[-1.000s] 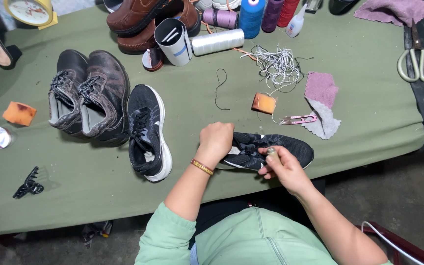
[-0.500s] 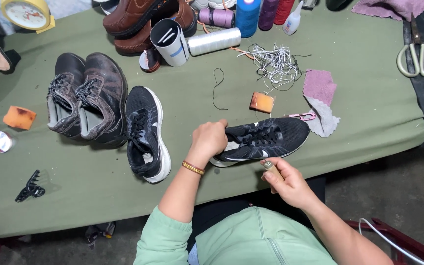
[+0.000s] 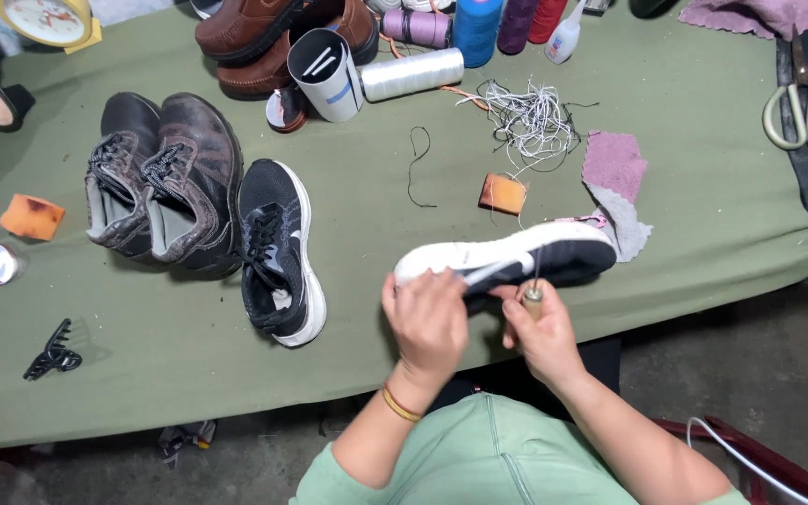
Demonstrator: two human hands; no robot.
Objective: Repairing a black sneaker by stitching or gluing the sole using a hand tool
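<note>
A black sports shoe with a white sole (image 3: 516, 257) lies tipped on its side near the table's front edge, sole toward me. My left hand (image 3: 427, 323) grips its heel end. In my right hand (image 3: 544, 332) is a wooden-handled awl (image 3: 533, 295), point up against the shoe's side. Its matching black shoe (image 3: 278, 248) rests to the left on the green table (image 3: 722, 215).
A pair of worn brown shoes (image 3: 165, 182) sits left of the black shoe. Thread spools (image 3: 413, 73), a tangle of white cord (image 3: 530, 117), an orange sponge (image 3: 502, 194), pink cloth (image 3: 614, 164) and scissors (image 3: 804, 108) lie farther back.
The shoe has been turned from upright onto its side, sole toward me. My right hand has come up with the awl against it.
</note>
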